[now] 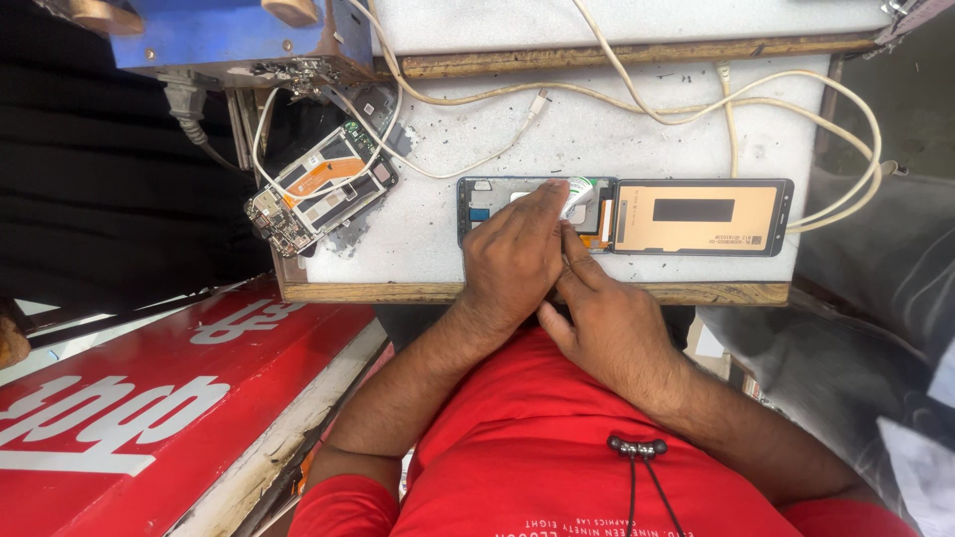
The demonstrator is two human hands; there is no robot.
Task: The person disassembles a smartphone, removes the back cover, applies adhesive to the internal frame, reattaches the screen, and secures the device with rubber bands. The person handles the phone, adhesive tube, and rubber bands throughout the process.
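Observation:
An opened phone frame (480, 204) lies on the white work surface (597, 139), with its detached display panel (701, 216) folded out to the right, copper-coloured back facing up. My left hand (512, 261) rests over the frame, fingers pressing on a small white strip (580, 191) near the frame's right end. My right hand (607, 323) sits just below and beside it, index finger reaching up to the same spot. The middle of the frame is hidden under my hands.
A second dismantled phone (320, 189) with an orange flex lies tilted at the surface's left edge. White cables (696, 99) loop across the back and right. A blue box (224, 35) stands at the top left, and a red painted board (149, 398) lies at the lower left.

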